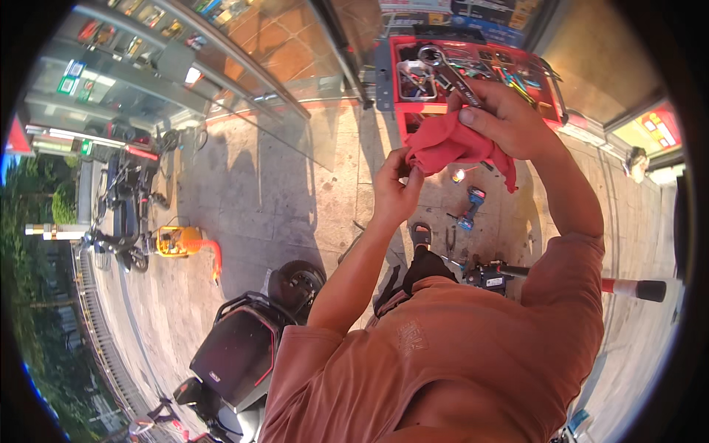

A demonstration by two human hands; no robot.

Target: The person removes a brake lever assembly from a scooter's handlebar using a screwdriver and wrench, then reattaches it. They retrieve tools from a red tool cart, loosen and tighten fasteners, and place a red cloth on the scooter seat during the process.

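Note:
My right hand (pixel 511 117) is closed around a shiny ring-ended wrench (pixel 459 87), its ring end pointing up and away to the left. Part of a red cloth (pixel 447 140) is bunched below the same hand, and one end of it dangles under the palm. At the cloth's left side, the fingers of my left hand (pixel 397 189) pinch its edge. Just beyond both hands stands a red tool cart (pixel 548 81), its top tray holding several hand tools and a small white bin (pixel 416 80) of small parts.
A blue cordless power tool (pixel 471 208) and pliers (pixel 451 238) lie on the pavement near my foot. A motorbike with a black top box (pixel 240 348) stands at lower left. Farther left are a yellow machine with an orange hose (pixel 177 241) and parked bikes (pixel 122 192). Glass doors stand ahead.

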